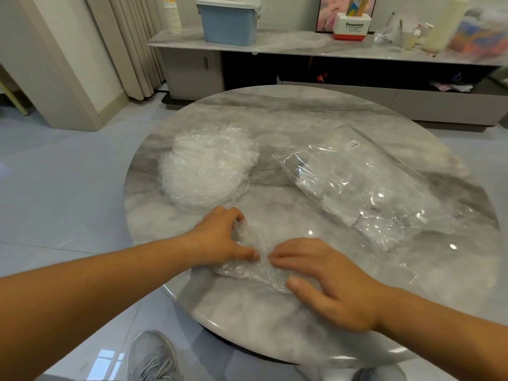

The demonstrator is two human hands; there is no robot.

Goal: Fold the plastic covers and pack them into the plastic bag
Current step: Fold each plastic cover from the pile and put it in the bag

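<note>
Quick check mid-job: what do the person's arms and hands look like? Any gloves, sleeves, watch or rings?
Both forearms are bare right up to the frame edge, with no sleeve in view. The left hand and the right hand wear no gloves. No ring, watch or bracelet shows on either wrist or on the fingers that can be seen.

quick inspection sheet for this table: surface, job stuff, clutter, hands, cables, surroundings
surface: round marble table, glossy.
job's things: heap of plastic covers far left; plastic bag right, seemingly holding some plastic; one cover under the hands.
clutter: nothing seen.
grips: left hand curls round the cover's far edge; right hand presses it, fingers straight.
cables: nothing seen.
surroundings: sideboard with blue box and paper cups; curtain.
</note>
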